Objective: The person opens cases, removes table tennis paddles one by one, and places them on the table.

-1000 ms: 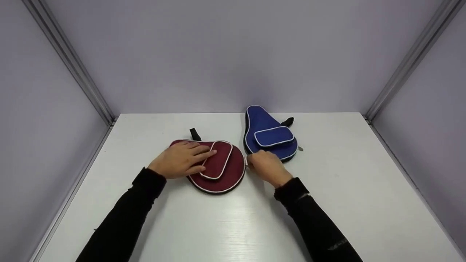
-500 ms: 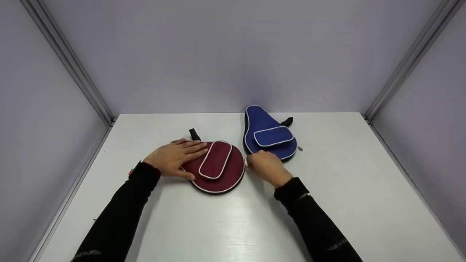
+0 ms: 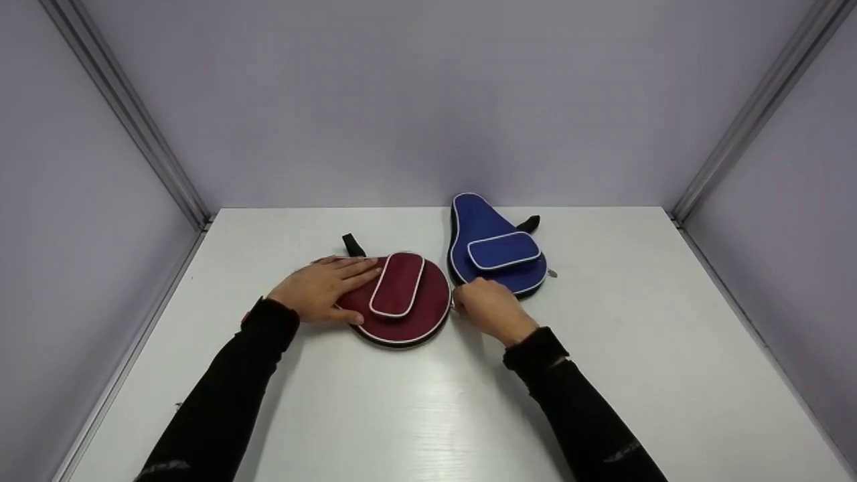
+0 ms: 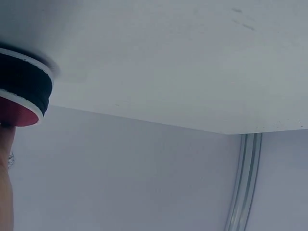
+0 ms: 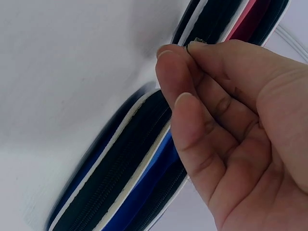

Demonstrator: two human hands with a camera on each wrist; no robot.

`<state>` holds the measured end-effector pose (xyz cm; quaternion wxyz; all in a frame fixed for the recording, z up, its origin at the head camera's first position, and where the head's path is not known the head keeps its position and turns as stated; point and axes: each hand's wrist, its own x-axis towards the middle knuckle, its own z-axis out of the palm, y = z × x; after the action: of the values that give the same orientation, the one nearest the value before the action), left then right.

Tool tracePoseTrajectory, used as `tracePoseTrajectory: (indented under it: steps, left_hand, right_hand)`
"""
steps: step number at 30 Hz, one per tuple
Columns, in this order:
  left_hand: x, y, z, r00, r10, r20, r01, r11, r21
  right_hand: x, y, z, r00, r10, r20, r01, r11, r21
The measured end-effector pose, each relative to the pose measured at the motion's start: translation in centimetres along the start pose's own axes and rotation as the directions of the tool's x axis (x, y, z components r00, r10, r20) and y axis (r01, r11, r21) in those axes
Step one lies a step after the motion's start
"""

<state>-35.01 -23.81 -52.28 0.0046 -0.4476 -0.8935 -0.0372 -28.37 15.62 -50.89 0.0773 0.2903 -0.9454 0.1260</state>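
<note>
A dark red table tennis bat case (image 3: 434, 294) with white piping and a raised pocket lies flat on the white table. My left hand (image 3: 321, 288) rests on its narrow end with fingers spread straight. At the round end's right edge, my right hand (image 3: 492, 309) pinches a small metal zipper pull (image 5: 198, 42) between thumb and forefinger; the right wrist view shows it by the black zipped side. Just behind the right hand lies a blue bat case (image 3: 477, 221) of the same shape. In the left wrist view only the red case's end (image 4: 21, 86) shows.
A black strap (image 3: 353, 245) sticks out behind the red case, and another strap (image 3: 529, 224) behind the blue one. The blue case's zipper pull (image 3: 552, 273) hangs at its right. Grey walls enclose the white table (image 3: 636, 301) at the back and sides.
My left hand has slid left off the red case's pocket onto its narrow end. The red case has turned slightly, its round end shifting back. My right hand stays in place.
</note>
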Motion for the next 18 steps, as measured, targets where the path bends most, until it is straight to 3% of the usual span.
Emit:
tracePoseTrajectory:
  steps: [1,7,18]
  left_hand:
    - [-0.3,1.5,-1.5,0.999,-0.029,0.016,0.029,1.000,-0.009]
    - [0.1,1.9,-1.7,0.995,-0.084,0.060,0.083,0.996,0.015]
    - [0.0,2.2,-1.6,0.996,-0.083,0.042,0.082,0.997,0.009]
  right_hand:
    - [0.0,-0.2,-0.1,1.000,0.005,0.013,-0.005,1.000,-0.001]
    - [-0.3,-1.8,-1.3,0.995,0.000,0.099,0.000,1.000,-0.006]
    - [-0.8,-4.0,-1.6,0.986,-0.087,0.142,0.091,0.996,-0.020]
